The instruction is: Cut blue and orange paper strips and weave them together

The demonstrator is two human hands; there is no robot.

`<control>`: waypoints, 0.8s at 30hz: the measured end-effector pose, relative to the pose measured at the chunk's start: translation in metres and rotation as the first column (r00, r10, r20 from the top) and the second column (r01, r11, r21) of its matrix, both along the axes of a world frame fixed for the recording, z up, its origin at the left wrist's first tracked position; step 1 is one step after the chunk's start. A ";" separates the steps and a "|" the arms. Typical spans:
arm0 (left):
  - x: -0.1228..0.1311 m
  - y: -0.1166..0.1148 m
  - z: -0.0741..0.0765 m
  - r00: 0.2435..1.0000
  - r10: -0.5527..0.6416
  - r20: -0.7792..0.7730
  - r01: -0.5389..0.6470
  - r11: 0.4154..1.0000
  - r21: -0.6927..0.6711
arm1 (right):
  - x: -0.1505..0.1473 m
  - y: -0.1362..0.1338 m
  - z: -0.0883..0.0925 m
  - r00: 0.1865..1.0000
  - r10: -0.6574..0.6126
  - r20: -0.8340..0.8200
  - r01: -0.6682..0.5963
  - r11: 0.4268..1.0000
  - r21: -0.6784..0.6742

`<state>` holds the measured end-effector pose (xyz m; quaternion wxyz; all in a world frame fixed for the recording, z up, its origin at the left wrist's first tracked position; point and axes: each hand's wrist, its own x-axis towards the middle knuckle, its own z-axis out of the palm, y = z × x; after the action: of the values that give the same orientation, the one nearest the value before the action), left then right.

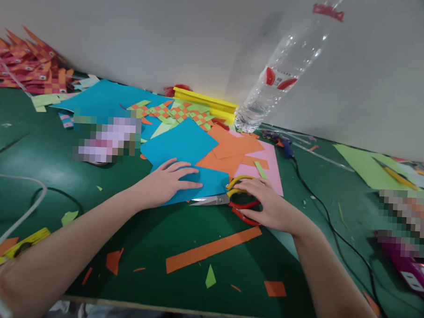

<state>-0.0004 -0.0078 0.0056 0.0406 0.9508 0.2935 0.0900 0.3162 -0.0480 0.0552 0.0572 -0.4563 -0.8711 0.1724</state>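
Observation:
My left hand [167, 183] lies flat with fingers spread on a sheet of blue paper [213, 177]. A pair of scissors [210, 201] is in my right hand [268, 201], my fingers at the yellow handle and my thumb by the red one. The blades point left, along the near edge of the blue sheet; whether they touch it I cannot tell. Another blue sheet [181, 143] lies just beyond, beside orange paper [230, 143] and pink paper [277, 166]. Nearer to me is a long orange paper strip [213, 249].
Woven paper fish [181, 111] lie by a yellow holder [207, 101] and a tilted water bottle [272, 77] at the wall. A glue gun [285, 144] trails a black cord [322, 206] on the right. Red woven fish [29, 66] are piled far left. Paper scraps [211, 276] dot the green table.

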 end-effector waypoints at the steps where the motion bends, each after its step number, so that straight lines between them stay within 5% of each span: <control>1: 0.000 0.000 0.000 1.000 0.002 0.000 -0.002 1.000 0.002 | 0.000 0.000 0.001 1.000 -0.003 0.000 0.003 1.000 -0.002; 24: 0.007 0.001 0.000 0.998 0.055 0.016 -0.055 0.998 -0.030 | -0.027 -0.007 0.001 1.000 0.003 0.021 -0.004 0.999 0.039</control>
<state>0.0066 -0.0072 0.0055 0.0545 0.9409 0.3205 0.0947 0.2894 -0.0552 0.0566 0.0568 -0.4553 -0.8756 0.1510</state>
